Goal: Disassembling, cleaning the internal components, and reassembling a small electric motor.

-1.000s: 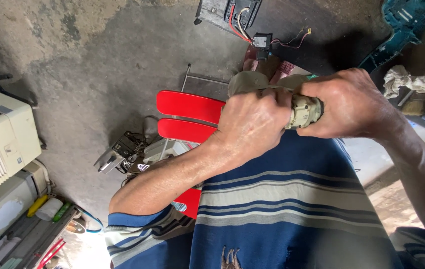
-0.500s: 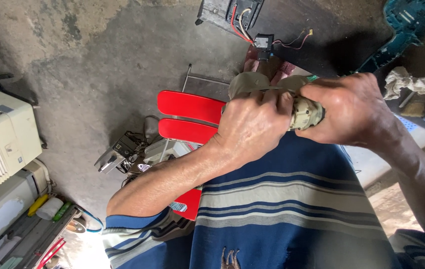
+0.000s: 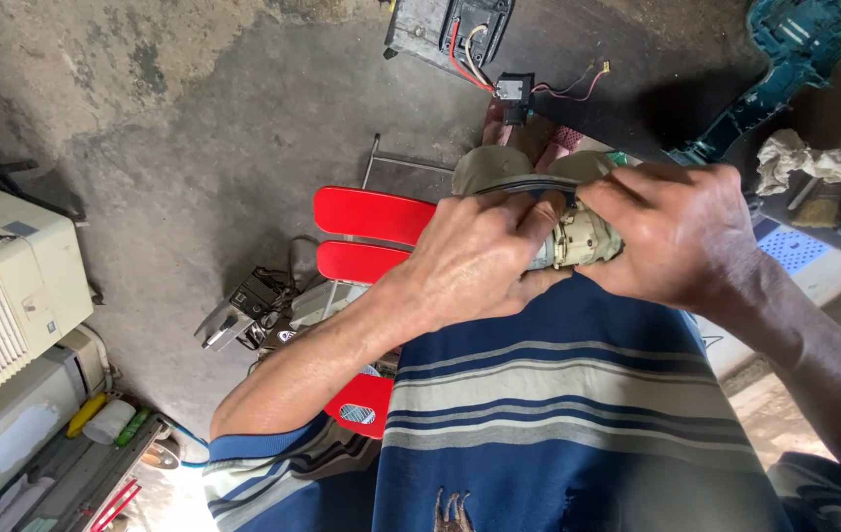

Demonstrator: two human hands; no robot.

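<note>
Both hands grip the small motor core [image 3: 578, 239] above the red stool [image 3: 371, 217]: left hand [image 3: 475, 261] closed around it, right hand [image 3: 677, 236] likewise. Teal tool housing [image 3: 785, 59] lies apart beyond the stool; reassembly appears outstanding.

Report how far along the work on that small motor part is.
Done: the teal tool housing lies open and apart on the floor. In hand: the left hand and right hand both grip the motor part over the lap. Left: the wired switch lies loose, unattached.
</note>
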